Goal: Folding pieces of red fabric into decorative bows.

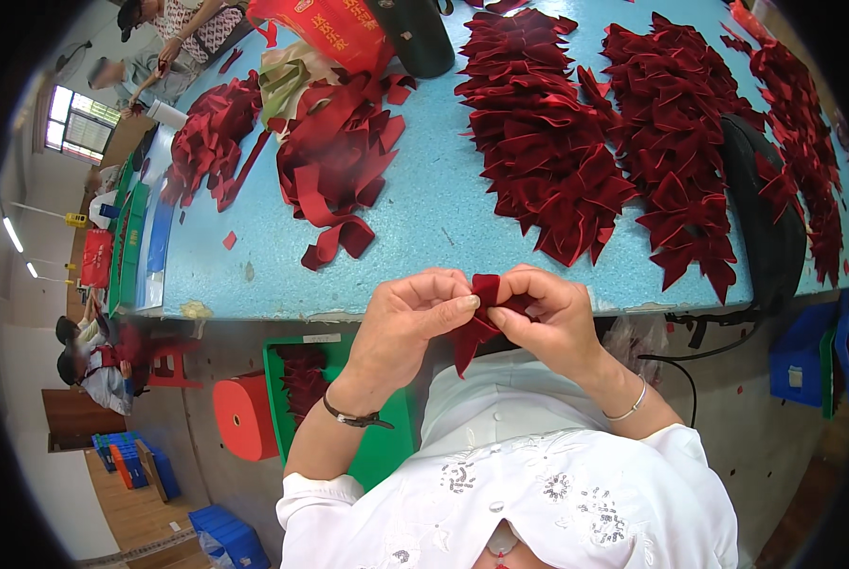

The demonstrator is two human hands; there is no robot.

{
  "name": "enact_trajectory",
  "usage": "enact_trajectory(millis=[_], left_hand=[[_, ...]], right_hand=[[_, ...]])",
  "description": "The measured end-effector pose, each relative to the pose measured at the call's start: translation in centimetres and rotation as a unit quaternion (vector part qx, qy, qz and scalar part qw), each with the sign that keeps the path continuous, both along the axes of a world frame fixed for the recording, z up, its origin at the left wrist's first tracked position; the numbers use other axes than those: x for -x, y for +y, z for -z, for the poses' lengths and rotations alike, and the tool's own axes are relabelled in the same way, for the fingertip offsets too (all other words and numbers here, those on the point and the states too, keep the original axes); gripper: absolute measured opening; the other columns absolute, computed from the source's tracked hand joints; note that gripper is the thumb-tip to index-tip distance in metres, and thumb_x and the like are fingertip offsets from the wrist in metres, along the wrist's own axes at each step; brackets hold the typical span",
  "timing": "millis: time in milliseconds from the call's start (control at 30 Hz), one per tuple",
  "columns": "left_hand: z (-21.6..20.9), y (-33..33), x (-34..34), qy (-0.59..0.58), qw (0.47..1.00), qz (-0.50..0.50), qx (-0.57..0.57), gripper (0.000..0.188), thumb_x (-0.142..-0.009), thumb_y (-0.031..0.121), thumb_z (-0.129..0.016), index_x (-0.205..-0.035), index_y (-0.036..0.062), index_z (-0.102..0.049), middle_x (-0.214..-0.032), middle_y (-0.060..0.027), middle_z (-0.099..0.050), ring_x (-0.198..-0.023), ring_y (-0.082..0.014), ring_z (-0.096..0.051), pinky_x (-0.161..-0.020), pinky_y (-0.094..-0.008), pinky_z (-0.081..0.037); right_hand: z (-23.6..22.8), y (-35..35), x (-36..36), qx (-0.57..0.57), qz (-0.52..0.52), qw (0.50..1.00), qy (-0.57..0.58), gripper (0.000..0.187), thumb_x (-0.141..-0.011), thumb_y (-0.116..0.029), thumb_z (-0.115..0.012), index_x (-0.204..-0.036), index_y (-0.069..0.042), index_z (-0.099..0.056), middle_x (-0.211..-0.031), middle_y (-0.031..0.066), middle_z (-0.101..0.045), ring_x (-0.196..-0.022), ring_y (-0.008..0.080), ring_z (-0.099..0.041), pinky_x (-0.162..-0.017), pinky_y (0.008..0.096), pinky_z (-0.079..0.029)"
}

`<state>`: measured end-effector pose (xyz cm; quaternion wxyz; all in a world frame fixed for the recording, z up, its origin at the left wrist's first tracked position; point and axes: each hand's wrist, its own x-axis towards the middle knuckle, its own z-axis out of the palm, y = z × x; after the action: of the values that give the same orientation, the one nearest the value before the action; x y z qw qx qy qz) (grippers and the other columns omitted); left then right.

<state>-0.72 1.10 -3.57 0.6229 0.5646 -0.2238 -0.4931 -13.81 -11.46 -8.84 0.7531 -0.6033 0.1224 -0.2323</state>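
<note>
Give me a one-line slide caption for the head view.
Both hands, left and right, pinch a dark red ribbon piece beside a blue table piled with finished bows.

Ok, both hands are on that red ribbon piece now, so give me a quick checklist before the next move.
1. Red ribbon piece pinched by both hands: ok, left hand and right hand grip it from either side.
2. Piece held clear of the blue table: ok, it is held at the near edge, tail hanging free.
3. Fold centred: cannot tell, fingers cover the middle.
4. Finished bows kept apart from the loose ribbon strips: ok, bare table between them.
5. Green tray below within reach: ok, beside the left forearm.
</note>
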Motion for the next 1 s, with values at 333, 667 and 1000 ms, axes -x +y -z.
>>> enact_trajectory(millis=[333, 667, 1000], left_hand=[[0.0, -0.5, 0.6, -0.022, 1.0, 0.017, -0.002, 0.022, -0.073, -0.008, -0.066, -0.094, -0.0036, -0.063, -0.103, -0.0061, -0.056, -0.089, -0.0108, -0.054, -0.079, -0.0221, -0.045], [-0.5, -0.6, 0.6, -0.025, 0.999, 0.042, -0.018, 0.025, -0.07, -0.011, -0.067, -0.094, -0.0031, -0.064, -0.106, -0.0066, -0.054, -0.091, -0.0112, -0.054, -0.08, -0.0223, -0.045], [0.5, -0.5, 0.2, 0.043, 0.999, 0.004, 0.009, 0.013, -0.079, -0.001, -0.065, -0.092, -0.0032, -0.064, -0.1, -0.0065, -0.059, -0.09, -0.0124, -0.057, -0.08, -0.024, -0.047]], right_hand=[[0.2, -0.6, 0.5, 0.009, -0.005, 0.999, -0.046, 0.009, -0.073, 0.002, -0.059, -0.081, 0.004, -0.061, -0.079, 0.0055, -0.061, -0.068, 0.0121, -0.056, -0.061, 0.0237, -0.045], [1.2, -0.9, 0.4, -0.388, -0.1, 0.914, -0.069, 0.014, -0.079, -0.003, -0.056, -0.091, 0.002, -0.061, -0.086, 0.0093, -0.064, -0.078, 0.0143, -0.061, -0.073, 0.0268, -0.05], [1.7, -0.5, 0.5, -0.155, -0.08, 0.98, -0.101, 0.017, -0.077, 0.0, -0.063, -0.093, 0.002, -0.059, -0.089, 0.007, -0.062, -0.079, 0.0104, -0.057, -0.07, 0.0247, -0.048]])
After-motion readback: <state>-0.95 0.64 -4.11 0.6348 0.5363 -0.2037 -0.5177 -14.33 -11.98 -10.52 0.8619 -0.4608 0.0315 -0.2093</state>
